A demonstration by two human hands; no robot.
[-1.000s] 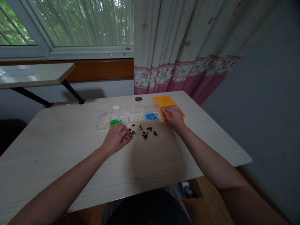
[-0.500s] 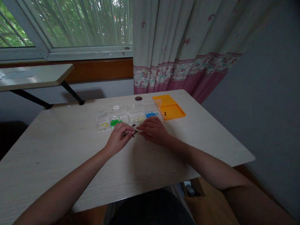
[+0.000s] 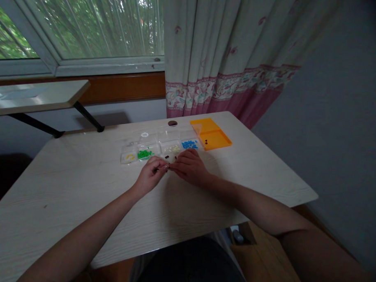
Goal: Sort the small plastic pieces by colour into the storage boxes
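Observation:
Over the middle of the table my left hand (image 3: 150,174) is closed, thumb against fingers, on a small dark brown piece whose shape is partly hidden. My right hand (image 3: 190,166) meets it from the right, its fingertips pressed together at the left thumb; what they pinch is too small to make out. A loose dark brown piece (image 3: 166,157) lies just beyond the fingertips. Behind the hands stand clear plastic boxes holding green pieces (image 3: 145,153), pale yellow pieces (image 3: 172,149), blue pieces (image 3: 189,144) and a few yellow pieces (image 3: 130,157).
An orange box (image 3: 217,138), opened flat, lies at the back right with small dark pieces inside. A round brown disc (image 3: 172,123) sits near the table's far edge. A raised shelf (image 3: 38,97) stands at the back left, and a curtain (image 3: 228,49) hangs behind the table (image 3: 123,225).
My right fingertips have moved in to meet the left thumb, where a gap with dark pieces showed before. The view has shifted slightly.

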